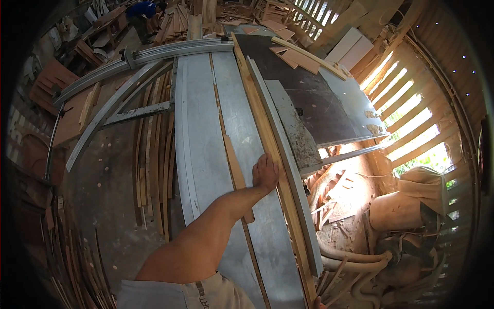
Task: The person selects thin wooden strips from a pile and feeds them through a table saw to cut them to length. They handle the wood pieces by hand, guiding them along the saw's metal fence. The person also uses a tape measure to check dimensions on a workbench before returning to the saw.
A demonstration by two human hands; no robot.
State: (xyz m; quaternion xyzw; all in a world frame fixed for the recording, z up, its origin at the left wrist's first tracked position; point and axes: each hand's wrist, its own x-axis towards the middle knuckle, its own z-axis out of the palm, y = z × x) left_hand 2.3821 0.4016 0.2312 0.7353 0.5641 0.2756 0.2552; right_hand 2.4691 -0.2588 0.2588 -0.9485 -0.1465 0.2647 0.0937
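Note:
A long, narrow wooden board (256, 105) lies lengthwise on the grey metal saw table (203, 129), alongside a straight metal fence (282, 136). My left hand (265, 173) rests on the board's left side, fingers spread a little and pressed to it; my bare forearm crosses the table. Only the fingertips of my right hand (319, 303) show at the bottom edge, closed about the board's near end. A thin tapered wood strip (234, 164) lies by the table's long slot, partly under my left forearm.
On the left, a curved-looking metal crosscut fence (149, 53) and a support frame (136, 113) extend over several stacked wood strips (154, 180). Wood offcuts (303, 61) lie on the dark side table (314, 108). Hoses (355, 262) run low right. A person (144, 18) bends at far left.

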